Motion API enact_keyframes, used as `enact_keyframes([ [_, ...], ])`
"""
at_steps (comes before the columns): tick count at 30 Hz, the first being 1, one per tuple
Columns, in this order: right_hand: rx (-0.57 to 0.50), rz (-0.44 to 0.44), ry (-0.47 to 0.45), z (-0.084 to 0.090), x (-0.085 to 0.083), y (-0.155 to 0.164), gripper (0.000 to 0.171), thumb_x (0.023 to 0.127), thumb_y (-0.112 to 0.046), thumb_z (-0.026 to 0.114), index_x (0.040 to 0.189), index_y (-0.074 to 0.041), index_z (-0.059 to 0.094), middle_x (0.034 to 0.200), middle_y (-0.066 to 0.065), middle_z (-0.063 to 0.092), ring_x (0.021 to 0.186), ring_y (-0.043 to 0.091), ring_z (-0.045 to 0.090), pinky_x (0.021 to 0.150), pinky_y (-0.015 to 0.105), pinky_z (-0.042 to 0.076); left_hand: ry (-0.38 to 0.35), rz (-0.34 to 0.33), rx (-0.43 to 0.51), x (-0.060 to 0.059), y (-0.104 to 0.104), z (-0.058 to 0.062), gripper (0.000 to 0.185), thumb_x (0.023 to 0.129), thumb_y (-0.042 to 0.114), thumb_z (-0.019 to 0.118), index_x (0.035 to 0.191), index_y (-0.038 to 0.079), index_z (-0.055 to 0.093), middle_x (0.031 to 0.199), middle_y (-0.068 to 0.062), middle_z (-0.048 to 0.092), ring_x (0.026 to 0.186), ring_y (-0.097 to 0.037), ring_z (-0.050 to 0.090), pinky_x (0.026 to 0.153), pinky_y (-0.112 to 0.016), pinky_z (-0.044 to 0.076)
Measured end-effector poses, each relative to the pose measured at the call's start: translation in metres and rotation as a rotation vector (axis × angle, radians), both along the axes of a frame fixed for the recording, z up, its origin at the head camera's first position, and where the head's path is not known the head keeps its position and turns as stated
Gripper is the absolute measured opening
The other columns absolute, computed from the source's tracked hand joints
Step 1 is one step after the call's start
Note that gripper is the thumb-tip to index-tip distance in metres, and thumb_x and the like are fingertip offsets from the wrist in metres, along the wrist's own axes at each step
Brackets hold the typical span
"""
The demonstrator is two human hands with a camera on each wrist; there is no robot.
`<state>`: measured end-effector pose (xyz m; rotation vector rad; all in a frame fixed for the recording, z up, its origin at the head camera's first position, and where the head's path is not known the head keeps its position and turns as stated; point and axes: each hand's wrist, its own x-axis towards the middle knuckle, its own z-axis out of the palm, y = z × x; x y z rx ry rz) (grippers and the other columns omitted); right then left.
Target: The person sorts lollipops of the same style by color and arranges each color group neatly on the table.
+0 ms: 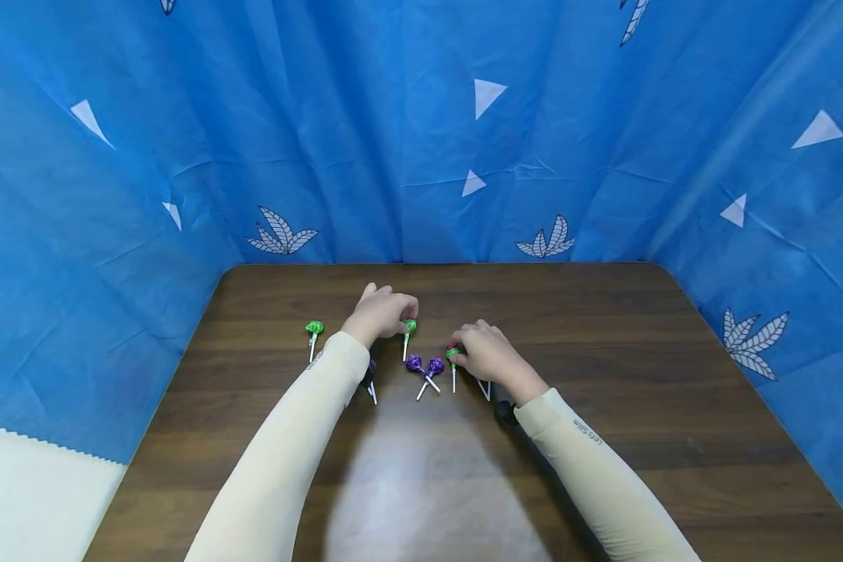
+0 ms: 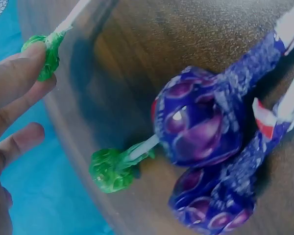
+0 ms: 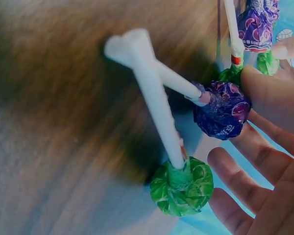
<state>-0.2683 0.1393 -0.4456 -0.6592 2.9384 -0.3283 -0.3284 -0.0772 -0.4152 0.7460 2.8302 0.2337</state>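
My left hand (image 1: pixel 382 314) pinches the wrapped head of a green lollipop (image 1: pixel 410 325) between thumb and fingers, its white stick pointing toward me; the left wrist view shows the same green lollipop (image 2: pixel 50 61). To its right, my right hand (image 1: pixel 490 353) pinches another green lollipop (image 1: pixel 453 353) by the head. Between the hands, two purple lollipops (image 1: pixel 435 366) lie with sticks crossed. Under the right palm are a purple lollipop (image 3: pixel 221 111) and a green lollipop (image 3: pixel 181 190), their sticks meeting at the ends. Two purple lollipops (image 2: pixel 201 117) lie beneath the left wrist.
Farther left on the brown wooden table (image 1: pixel 604 328) lies a green lollipop (image 1: pixel 314 328), with part of what lies beside it hidden. A blue patterned curtain (image 1: pixel 407 133) hangs along the back and sides. A white surface (image 1: pixel 35 492) shows at lower left.
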Motion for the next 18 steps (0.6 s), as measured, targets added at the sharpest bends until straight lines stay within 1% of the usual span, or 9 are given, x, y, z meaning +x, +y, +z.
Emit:
enact_keyframes([
  [6, -0.004, -0.007, -0.014, 0.0, 0.001, 0.0, 0.018, 0.093, -0.027, 0.07, 0.106, -0.014, 0.072, 0.104, 0.002, 0.07, 0.1, 0.026, 0.058, 0.089, 0.045, 0.046, 0.005, 0.011, 0.003, 0.003, 0.001, -0.009, 0.013, 0.089, 0.026, 0.074, 0.099, 0.023, 0.067, 0.086, 0.006, 0.062, 0.094, -0.021, 0.049, 0.094, -0.042, 0.027],
  [11, -0.007, -0.001, -0.009, 0.0, 0.001, 0.001, 0.018, 0.093, -0.027, 0.07, 0.106, -0.014, 0.073, 0.103, 0.002, 0.071, 0.1, 0.026, 0.057, 0.088, 0.045, 0.045, 0.014, 0.021, 0.021, 0.005, 0.002, -0.017, 0.011, 0.09, 0.029, 0.073, 0.098, 0.022, 0.068, 0.085, 0.007, 0.064, 0.092, -0.02, 0.049, 0.091, -0.041, 0.027],
  [14, -0.017, -0.002, -0.007, 0.005, -0.001, 0.003, 0.017, 0.093, -0.027, 0.07, 0.106, -0.015, 0.074, 0.104, 0.002, 0.073, 0.102, 0.028, 0.057, 0.089, 0.047, 0.044, 0.022, 0.026, 0.031, 0.005, 0.002, -0.019, 0.011, 0.091, 0.029, 0.072, 0.099, 0.022, 0.068, 0.086, 0.007, 0.065, 0.091, -0.021, 0.05, 0.09, -0.042, 0.028],
  [18, -0.046, -0.035, -0.022, 0.017, -0.009, 0.003, 0.017, 0.094, -0.026, 0.069, 0.106, -0.016, 0.074, 0.107, 0.002, 0.073, 0.107, 0.03, 0.055, 0.092, 0.048, 0.042, 0.027, 0.034, 0.044, 0.007, 0.003, -0.021, 0.014, 0.091, 0.029, 0.072, 0.102, 0.022, 0.068, 0.09, 0.006, 0.068, 0.092, -0.021, 0.052, 0.09, -0.043, 0.028],
])
